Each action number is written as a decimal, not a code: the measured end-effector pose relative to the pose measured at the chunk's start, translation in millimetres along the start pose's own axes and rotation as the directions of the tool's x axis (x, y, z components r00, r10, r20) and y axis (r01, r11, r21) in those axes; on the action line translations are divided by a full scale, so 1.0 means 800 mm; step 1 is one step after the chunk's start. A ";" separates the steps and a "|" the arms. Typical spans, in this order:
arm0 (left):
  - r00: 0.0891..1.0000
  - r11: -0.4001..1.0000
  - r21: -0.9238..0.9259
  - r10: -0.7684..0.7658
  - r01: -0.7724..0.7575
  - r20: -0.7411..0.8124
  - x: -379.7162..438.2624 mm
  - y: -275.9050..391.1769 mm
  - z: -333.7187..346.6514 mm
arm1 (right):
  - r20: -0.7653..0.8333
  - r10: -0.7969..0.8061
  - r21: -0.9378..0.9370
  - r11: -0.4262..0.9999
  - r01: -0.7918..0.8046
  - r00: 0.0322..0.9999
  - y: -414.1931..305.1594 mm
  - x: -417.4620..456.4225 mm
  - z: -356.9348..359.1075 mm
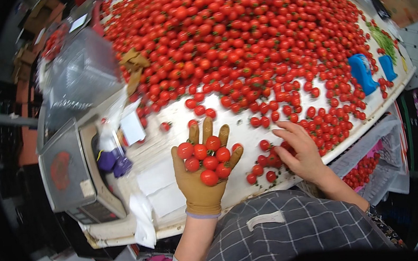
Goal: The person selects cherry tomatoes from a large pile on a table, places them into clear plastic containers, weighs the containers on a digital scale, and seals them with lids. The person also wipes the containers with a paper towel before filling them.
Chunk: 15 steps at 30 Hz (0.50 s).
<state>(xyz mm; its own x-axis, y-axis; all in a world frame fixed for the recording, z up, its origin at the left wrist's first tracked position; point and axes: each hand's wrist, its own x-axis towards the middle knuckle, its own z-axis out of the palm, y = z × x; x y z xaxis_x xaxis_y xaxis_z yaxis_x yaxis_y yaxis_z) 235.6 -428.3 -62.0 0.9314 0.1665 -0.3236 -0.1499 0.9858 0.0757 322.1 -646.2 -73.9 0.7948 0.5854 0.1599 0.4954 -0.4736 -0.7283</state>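
Observation:
Palm up, my left hand (203, 189) wears a tan work glove and carries several red cherry tomatoes (210, 163) on its palm and fingers. My bare right hand (300, 153) hovers at loose tomatoes (273, 159) by the table's near edge, thumb and fingers apart. Some tomatoes lie between and partly under those fingers; whether they touch is hard to tell. Beyond both hands, a large heap of cherry tomatoes (219, 33), many with green calyxes, covers the far part of the white table (232, 127).
On the left stands a weighing scale (68, 170), with clear plastic containers (82, 72) behind it. Purple objects (114, 162) and white paper (159, 187) lie nearby. Blue scoop-like objects (362, 73) sit at the right. Below the right edge is a crate (390, 153) holding tomatoes.

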 end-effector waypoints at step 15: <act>0.875 0.906 0.305 0.383 -0.293 -0.297 -0.105 0.137 -0.106 | 0.145 -0.081 -0.058 0.994 0.090 0.986 -0.048 0.017 0.042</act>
<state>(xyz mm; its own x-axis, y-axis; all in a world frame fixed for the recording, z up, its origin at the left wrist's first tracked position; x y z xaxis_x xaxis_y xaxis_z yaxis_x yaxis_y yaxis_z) 112.4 -332.2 -106.3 0.6591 0.5296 -0.5339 -0.3078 0.8378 0.4510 302.0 -597.9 -66.3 0.6930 0.7110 0.1196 0.5841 -0.4563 -0.6713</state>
